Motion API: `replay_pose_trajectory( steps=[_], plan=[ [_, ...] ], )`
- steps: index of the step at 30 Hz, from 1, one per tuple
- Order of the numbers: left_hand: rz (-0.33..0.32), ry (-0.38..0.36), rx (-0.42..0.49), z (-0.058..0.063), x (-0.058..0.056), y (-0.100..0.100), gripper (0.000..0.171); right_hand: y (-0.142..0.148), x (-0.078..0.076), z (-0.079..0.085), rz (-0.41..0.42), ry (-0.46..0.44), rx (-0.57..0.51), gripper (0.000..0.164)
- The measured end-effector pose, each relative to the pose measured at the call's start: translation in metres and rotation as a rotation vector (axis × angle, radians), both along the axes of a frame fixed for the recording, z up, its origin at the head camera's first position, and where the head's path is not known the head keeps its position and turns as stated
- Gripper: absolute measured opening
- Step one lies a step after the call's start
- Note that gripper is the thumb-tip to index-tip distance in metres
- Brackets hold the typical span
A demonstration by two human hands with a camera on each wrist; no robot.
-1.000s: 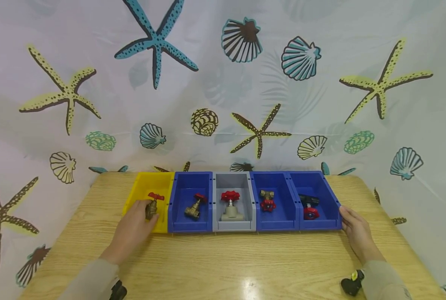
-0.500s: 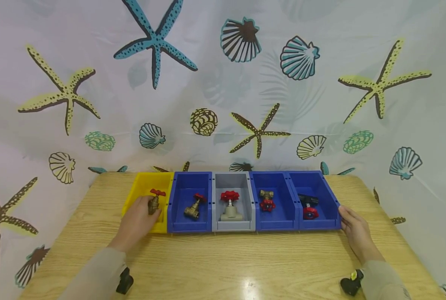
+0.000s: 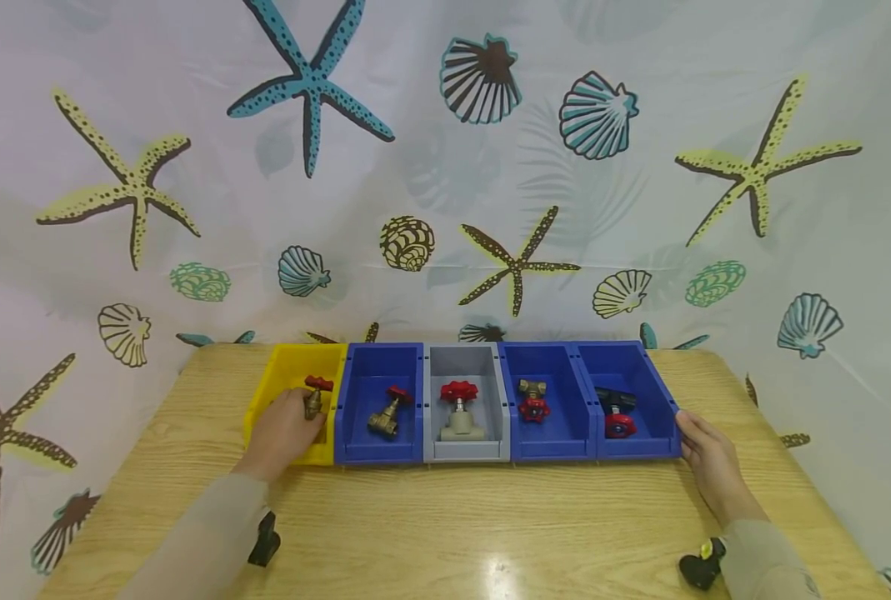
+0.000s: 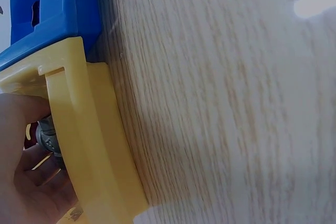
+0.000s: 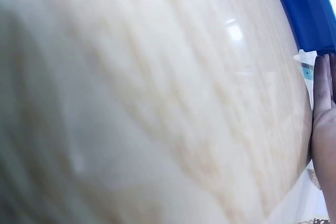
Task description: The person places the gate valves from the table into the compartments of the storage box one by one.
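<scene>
In the head view my left hand (image 3: pixel 280 429) reaches into the yellow bin (image 3: pixel 308 360) and pinches a brass valve with a red handle (image 3: pixel 313 402). Thumb and fingers lie on either side of the valve's metal body (image 4: pixel 48 139) in the left wrist view; the front wall of the bin partly hides it. My right hand (image 3: pixel 711 462) touches the right outer side of the end blue bin (image 3: pixel 658 417). Its fingers (image 5: pixel 323 85) look straight against that bin in the right wrist view. Inside the end bin lies a black valve with a red handwheel (image 3: pixel 619 412).
Between the end bins stand a blue bin (image 3: pixel 385 360) with a brass valve (image 3: pixel 387 417), a grey bin (image 3: pixel 463 360) with a beige valve (image 3: pixel 460 421), and another blue bin (image 3: pixel 543 360) with a small brass valve (image 3: pixel 533 402). All sit on a wooden table (image 3: pixel 445 525) before a patterned curtain (image 3: pixel 385 192).
My left hand has shifted slightly to the right and away from me inside the yellow bin, and the valve in its fingers has moved along. The right hand stays at the end blue bin.
</scene>
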State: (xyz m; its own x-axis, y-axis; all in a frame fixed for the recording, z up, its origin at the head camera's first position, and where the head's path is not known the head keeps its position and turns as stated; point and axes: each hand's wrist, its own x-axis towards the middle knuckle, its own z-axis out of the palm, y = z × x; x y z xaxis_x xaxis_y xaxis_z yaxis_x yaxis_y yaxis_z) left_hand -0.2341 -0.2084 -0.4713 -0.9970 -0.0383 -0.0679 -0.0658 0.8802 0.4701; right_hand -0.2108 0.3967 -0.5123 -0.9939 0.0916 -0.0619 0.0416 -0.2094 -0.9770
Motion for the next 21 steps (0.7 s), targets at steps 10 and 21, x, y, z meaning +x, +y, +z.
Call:
replay_pose_trajectory(
  steps=[10,21],
  plan=[
    [0.02,-0.042,-0.005,0.0004,-0.0021,-0.0021,0.021,0.0009,-0.0013,-0.0011,0.008,0.003,0.002,0.019],
    [-0.021,-0.053,-0.061,-0.0006,0.0011,-0.0025,0.027,0.0007,-0.0011,-0.0001,-0.002,-0.003,-0.011,0.018]
  ],
)
